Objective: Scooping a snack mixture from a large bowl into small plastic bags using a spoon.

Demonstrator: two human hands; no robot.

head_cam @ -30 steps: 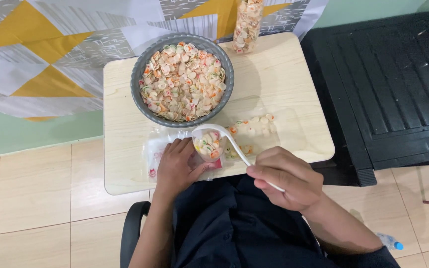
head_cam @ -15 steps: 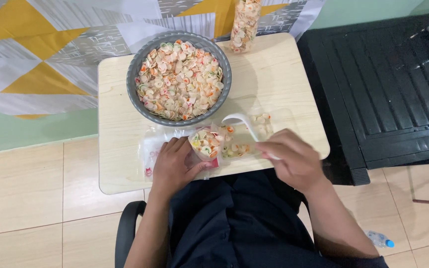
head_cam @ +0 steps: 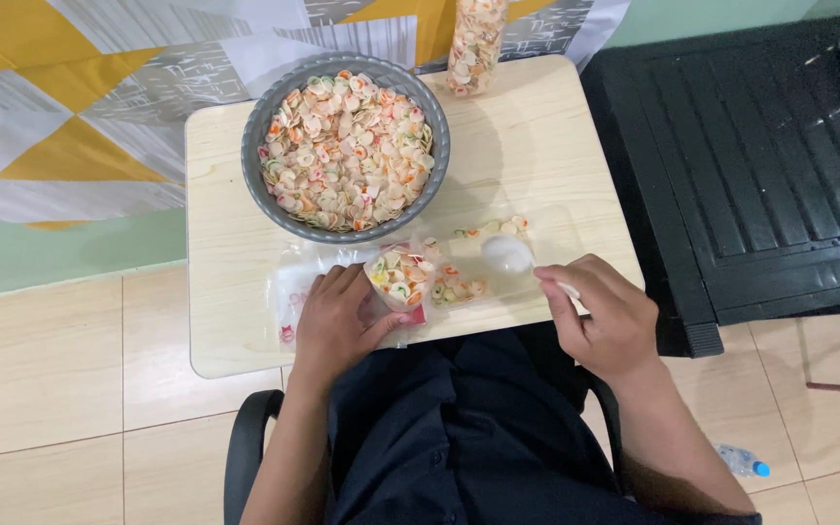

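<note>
Spoon (head_cam: 509,255) lowered from above bag to tabletop level since half second ago. Right hand (head_cam: 603,313) clamped on spoon handle — left hand (head_cam: 337,321) pinching small cracker-filled bag (head_cam: 399,279) open on table (head_cam: 226,321). Beyond, grey bowl (head_cam: 344,146) of crackers — tall jar (head_cam: 476,44) at far edge.

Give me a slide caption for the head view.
Left hand steadies a filled bag; right hand holds a white spoon.

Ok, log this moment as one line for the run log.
left hand: holds small bag of crackers open | right hand: holds white spoon, empty | grey bowl: full | table: loose crackers spilled
</note>
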